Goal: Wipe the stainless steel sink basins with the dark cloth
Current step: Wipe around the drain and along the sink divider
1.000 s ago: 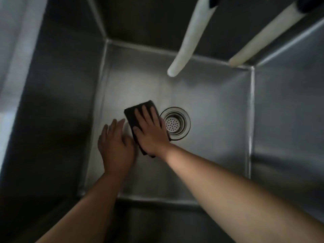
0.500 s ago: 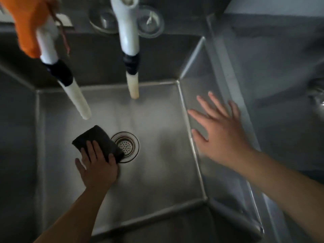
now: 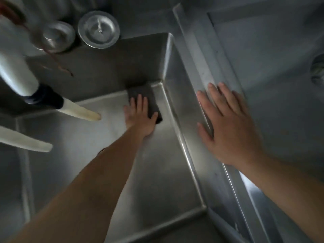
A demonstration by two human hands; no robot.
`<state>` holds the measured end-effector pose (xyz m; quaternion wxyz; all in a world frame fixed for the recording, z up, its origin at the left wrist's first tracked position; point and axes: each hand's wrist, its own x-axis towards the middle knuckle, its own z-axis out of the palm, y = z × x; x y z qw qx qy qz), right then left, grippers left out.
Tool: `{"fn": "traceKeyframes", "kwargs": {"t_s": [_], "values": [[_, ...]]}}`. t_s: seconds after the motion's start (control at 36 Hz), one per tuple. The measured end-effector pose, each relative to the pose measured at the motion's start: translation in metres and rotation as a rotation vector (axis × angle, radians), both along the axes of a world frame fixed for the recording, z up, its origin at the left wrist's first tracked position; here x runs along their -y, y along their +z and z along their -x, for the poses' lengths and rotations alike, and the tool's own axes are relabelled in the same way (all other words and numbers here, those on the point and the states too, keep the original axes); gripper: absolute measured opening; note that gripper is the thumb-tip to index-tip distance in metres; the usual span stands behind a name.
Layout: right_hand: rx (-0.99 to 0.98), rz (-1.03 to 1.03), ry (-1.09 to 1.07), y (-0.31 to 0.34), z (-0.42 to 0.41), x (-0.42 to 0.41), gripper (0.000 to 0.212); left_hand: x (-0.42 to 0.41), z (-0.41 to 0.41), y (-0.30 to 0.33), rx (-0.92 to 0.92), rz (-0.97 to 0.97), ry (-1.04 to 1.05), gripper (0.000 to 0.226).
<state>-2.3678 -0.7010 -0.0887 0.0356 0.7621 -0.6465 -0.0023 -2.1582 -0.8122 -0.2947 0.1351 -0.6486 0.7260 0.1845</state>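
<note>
Steel sink basin (image 3: 157,172), dim light. Left hand (image 3: 140,116) fingers spread, pressing dark cloth (image 3: 150,100) into far corner beyond fingertips. Right hand (image 3: 229,127) splayed flat on divider rim (image 3: 196,55), likely bracing.

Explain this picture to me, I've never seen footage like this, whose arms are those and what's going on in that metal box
There is no machine here. A person wears a camera on their head, and it looks forward and down, so you see their own two bare arms.

The metal box is a steel sink basin. The left hand lies flat on a dark cloth, pressing it onto the basin floor in the far right corner. The cloth is pinned under the palm and fingers, not gripped.

The right hand holds nothing. It is spread open over the ridge along the basin's right side; whether it touches, I cannot tell.

At left, two white spouts hang over the basin. On the ledge behind stand two round metal pieces, perhaps drain covers. The picture is dim and a little blurred.
</note>
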Motion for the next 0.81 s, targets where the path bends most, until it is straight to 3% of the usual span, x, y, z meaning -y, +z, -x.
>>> {"fn": "traceKeyframes", "kwargs": {"t_s": [0.11,0.28,0.39,0.56,0.81], "values": [[0.001,-0.003,0.005,-0.001,0.0,0.0,0.069,0.021,0.049,0.0,-0.134,-0.021,-0.001,0.065],[-0.003,0.002,0.011,-0.005,0.003,0.005,0.066,0.026,0.07,-0.003,-0.21,0.088,0.183,0.061],[-0.001,-0.005,0.008,-0.006,0.003,0.006,0.066,0.021,0.076,-0.009,-0.185,0.153,0.197,0.061],[-0.016,-0.07,0.005,-0.002,0.009,0.009,0.067,-0.008,0.074,-0.016,-0.11,0.041,0.024,0.065],[0.017,-0.11,0.03,0.001,0.004,0.004,0.066,-0.171,0.063,-0.009,-0.057,-0.086,-0.272,0.064]]}}
